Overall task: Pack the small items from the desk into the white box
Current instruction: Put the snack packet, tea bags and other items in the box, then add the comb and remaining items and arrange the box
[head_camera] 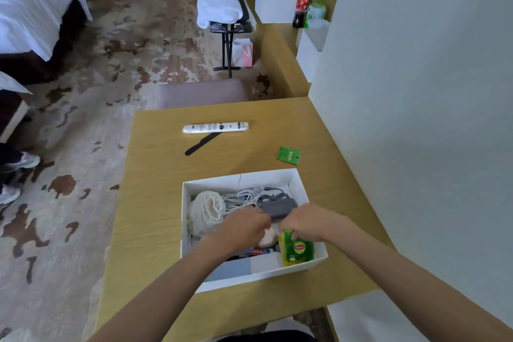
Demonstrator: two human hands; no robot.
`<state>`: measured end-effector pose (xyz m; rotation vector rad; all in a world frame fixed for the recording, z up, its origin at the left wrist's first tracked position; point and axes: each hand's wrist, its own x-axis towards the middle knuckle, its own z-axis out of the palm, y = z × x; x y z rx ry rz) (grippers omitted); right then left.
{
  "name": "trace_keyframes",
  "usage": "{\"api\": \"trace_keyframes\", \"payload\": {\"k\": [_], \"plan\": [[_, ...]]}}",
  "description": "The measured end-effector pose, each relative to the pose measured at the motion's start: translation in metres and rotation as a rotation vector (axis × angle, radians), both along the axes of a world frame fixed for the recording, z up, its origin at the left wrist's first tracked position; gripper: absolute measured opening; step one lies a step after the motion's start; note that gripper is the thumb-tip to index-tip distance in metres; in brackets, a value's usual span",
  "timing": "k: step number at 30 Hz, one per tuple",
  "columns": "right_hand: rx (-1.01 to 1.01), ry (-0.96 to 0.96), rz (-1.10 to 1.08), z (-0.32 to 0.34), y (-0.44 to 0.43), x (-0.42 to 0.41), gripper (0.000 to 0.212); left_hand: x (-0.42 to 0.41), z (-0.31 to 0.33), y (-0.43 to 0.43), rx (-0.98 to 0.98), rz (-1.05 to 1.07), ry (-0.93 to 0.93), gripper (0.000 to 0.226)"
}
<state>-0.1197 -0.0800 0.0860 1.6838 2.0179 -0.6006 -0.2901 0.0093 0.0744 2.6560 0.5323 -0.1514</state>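
- Your right hand [305, 221] pinches the top of the green tea packet [297, 248]; your left hand [247, 226] is curled over the box contents, whether holding anything I cannot tell.
- The packet looks light and crinkly; hold it by an edge.
- It sits in the white box [305, 265], near-right corner.
- On the counter [155, 203] remain a green sachet [288, 153], remote [215, 127] and black knife [202, 143].

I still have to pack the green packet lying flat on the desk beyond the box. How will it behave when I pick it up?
The green packet looks thin and flat, so probably very light and a bit floppy. Lying flush on the desk, it may need sliding or an edge lifted. It shouldn't roll.
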Motion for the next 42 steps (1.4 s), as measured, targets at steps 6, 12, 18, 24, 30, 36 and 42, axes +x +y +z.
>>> {"api": "trace_keyframes", "payload": {"k": [6, 12, 18, 24, 30, 36, 42], "plan": [[0.107, -0.050, -0.075, -0.025, -0.005, -0.011, 0.040, -0.018, 0.004, 0.027, -0.049, 0.032, -0.151, 0.026], [0.501, 0.242, -0.487, -0.003, -0.013, 0.004, 0.024, -0.016, 0.013, 0.063, -0.149, 0.303, -0.386, 0.025], [0.837, 0.474, -0.895, -0.001, 0.026, 0.044, 0.017, 0.017, 0.009, 0.114, -0.223, 0.471, -0.352, 0.020], [0.755, 0.593, -0.966, -0.037, 0.100, 0.100, 0.018, 0.058, -0.018, 0.165, -0.387, 0.646, -0.205, 0.021], [0.453, 0.342, -0.905, -0.102, 0.169, 0.149, 0.043, 0.077, -0.070, 0.229, -0.225, 0.829, -0.021, 0.019], [0.311, 0.167, -0.849, -0.134, 0.175, 0.163, 0.072, 0.081, -0.104, 0.279, 0.041, 0.928, 0.170, 0.046], [0.271, 0.223, -0.767, -0.125, 0.170, 0.179, 0.068, 0.080, -0.118, 0.287, 0.129, 0.847, 0.262, 0.031]]}}
